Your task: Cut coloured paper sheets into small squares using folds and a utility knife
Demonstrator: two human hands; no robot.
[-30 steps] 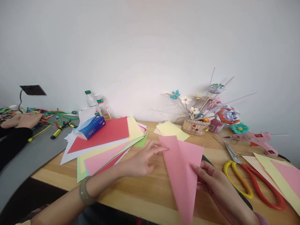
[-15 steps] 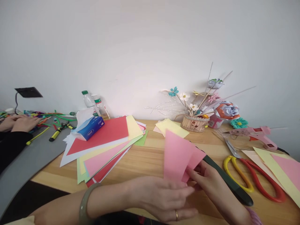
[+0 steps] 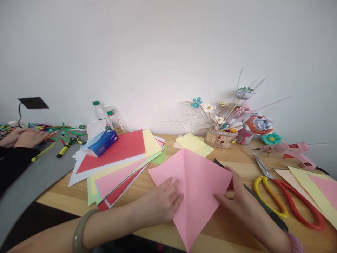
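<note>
A square sheet of pink paper [image 3: 200, 179] is spread in front of me, one corner toward me, with a crease running down its middle. My left hand [image 3: 164, 202], with a green bangle and a ring, is closed at the sheet's lower left edge, fingers bent over its face; the thumb is hidden. At the right corner, my right hand [image 3: 234, 193] grips the paper between thumb and fingers. Partly beneath the right wrist lies a dark green-handled tool [image 3: 271, 212], its other end covered by the paper.
Red-and-yellow-handled scissors [image 3: 271, 191], a pink glue gun [image 3: 295, 151] and paper sheets [image 3: 308, 186] lie to the right. A flower basket [image 3: 219, 137] stands behind. Leftward are a fanned paper stack [image 3: 118, 154], a tissue pack [image 3: 104, 144], pliers [image 3: 68, 146] and another person's hands [image 3: 30, 137].
The folded pink paper has been opened out flat, showing its middle crease. My left hand has moved left and up onto the paper; my right hand has shifted slightly right with its corner.
</note>
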